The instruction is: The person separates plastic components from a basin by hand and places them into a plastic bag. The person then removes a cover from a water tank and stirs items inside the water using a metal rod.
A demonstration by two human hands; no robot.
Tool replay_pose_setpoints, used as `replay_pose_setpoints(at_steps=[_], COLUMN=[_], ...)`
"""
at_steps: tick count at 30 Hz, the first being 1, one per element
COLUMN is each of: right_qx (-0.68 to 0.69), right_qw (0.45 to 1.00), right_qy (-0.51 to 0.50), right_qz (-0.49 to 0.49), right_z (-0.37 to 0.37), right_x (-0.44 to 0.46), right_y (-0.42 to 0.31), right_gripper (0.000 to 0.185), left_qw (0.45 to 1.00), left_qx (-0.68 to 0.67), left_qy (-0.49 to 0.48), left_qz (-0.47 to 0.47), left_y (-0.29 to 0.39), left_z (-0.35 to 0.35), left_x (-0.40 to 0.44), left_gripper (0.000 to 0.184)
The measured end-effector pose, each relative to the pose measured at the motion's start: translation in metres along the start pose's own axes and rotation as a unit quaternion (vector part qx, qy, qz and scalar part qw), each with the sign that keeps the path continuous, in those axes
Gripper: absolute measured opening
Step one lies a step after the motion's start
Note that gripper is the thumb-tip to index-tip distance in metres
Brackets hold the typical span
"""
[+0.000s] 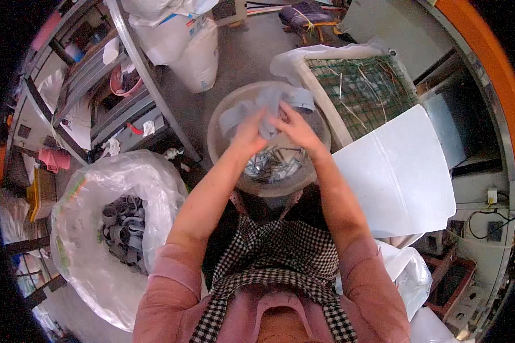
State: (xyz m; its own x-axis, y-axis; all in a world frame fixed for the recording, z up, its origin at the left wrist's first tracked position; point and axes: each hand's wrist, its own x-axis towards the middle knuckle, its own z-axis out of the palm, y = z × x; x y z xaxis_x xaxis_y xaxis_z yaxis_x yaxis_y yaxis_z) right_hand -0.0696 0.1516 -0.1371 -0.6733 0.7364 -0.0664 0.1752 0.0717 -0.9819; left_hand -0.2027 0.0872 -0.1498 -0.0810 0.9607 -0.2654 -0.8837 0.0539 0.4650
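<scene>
Here, left hand (250,135) and right hand (295,129) clasp blurred grey pieces (273,104); unreadable print (197,24) marks white sacks (200,62)

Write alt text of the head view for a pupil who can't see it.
A left hand and a right hand handle blurred grey pieces over a round tub holding small, thin scraps. At left, a translucent plastic bag contains grey parts; at right, a white sheet lies beside green netting.
</scene>
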Motion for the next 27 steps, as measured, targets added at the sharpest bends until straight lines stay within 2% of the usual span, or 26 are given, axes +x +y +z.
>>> replay_pose_setpoints(at_steps=[2, 6, 8, 9, 11, 12, 13, 15, 16, 18, 19, 20, 21, 22, 23, 25, 27], right_qx=[0.082, 0.087, 0.17, 0.169, 0.148, 0.162, 0.161, 0.2, 0.2, 0.235, 0.236, 0.112, -0.014, -0.028, -0.022, -0.068, -0.082], right_qw=[0.988, 0.983, 0.971, 0.971, 0.985, 0.981, 0.981, 0.965, 0.964, 0.952, 0.951, 0.935, 0.885, 0.854, 0.856, 0.883, 0.958], right_qy=[-0.1, -0.118, -0.111, -0.11, -0.01, 0.038, 0.04, 0.109, 0.112, 0.191, 0.191, 0.328, 0.454, 0.491, 0.486, 0.448, 0.275], right_qz=[-0.081, -0.114, -0.126, -0.13, -0.088, -0.097, -0.101, -0.134, -0.139, -0.05, -0.054, -0.08, -0.103, -0.17, -0.177, -0.12, 0.015], right_z=[-0.004, -0.002, 0.0, -0.003, -0.014, -0.018, -0.02, -0.022, -0.027, -0.037, -0.038, -0.037, -0.037, -0.039, -0.043, -0.053, -0.051], right_x=[0.0, 0.0, -0.003, -0.004, -0.006, -0.007, -0.007, -0.009, -0.009, -0.01, -0.01, -0.01, -0.01, 0.0, 0.01, 0.032, 0.028], right_y=[0.002, 0.015, 0.01, 0.005, -0.005, -0.005, -0.004, -0.004, -0.001, 0.002, 0.002, 0.001, -0.002, 0.01, 0.035, 0.078, 0.086], right_gripper=[0.078, 0.082, 0.072, 0.072, 0.055, 0.04, 0.04, 0.033, 0.033, 0.029, 0.029, 0.028, 0.03, 0.026, 0.026, 0.029, 0.031], left_qw=[1.0, 0.997, 0.993, 0.987, 0.98, 0.966, 0.947, 0.942, 0.937, 0.928, 0.92, 0.918, 0.893, 0.866, 0.863, 0.804, 0.805], left_qx=[0.0, 0.07, 0.111, 0.14, 0.17, 0.234, 0.297, 0.314, 0.328, 0.35, 0.369, 0.373, 0.425, 0.475, 0.478, 0.559, 0.547], left_qy=[-0.006, -0.003, -0.014, -0.002, 0.004, 0.006, 0.007, 0.014, 0.025, -0.003, -0.025, -0.027, -0.018, -0.008, -0.004, -0.035, -0.023], left_qz=[0.0, 0.024, 0.049, 0.073, 0.098, 0.111, 0.122, 0.121, 0.119, 0.126, 0.132, 0.135, 0.145, 0.157, 0.166, 0.199, 0.227], left_y=[0.002, 0.002, 0.004, 0.005, 0.007, 0.01, 0.012, 0.011, 0.011, 0.014, 0.016, 0.017, 0.024, 0.029, 0.034, 0.052, 0.06], left_z=[-0.004, -0.002, -0.002, 0.002, 0.01, 0.013, 0.014, 0.014, 0.013, 0.009, 0.009, 0.009, 0.022, 0.03, 0.032, 0.027, 0.016], left_x=[0.001, 0.002, 0.002, -0.002, -0.007, -0.01, -0.013, -0.017, -0.016, -0.013, -0.014, -0.017, -0.028, -0.036, -0.04, -0.052, -0.065], left_gripper=[0.029, 0.035, 0.038, 0.042, 0.046, 0.049, 0.051, 0.052, 0.053, 0.051, 0.048, 0.048, 0.045, 0.042, 0.042, 0.039, 0.036])
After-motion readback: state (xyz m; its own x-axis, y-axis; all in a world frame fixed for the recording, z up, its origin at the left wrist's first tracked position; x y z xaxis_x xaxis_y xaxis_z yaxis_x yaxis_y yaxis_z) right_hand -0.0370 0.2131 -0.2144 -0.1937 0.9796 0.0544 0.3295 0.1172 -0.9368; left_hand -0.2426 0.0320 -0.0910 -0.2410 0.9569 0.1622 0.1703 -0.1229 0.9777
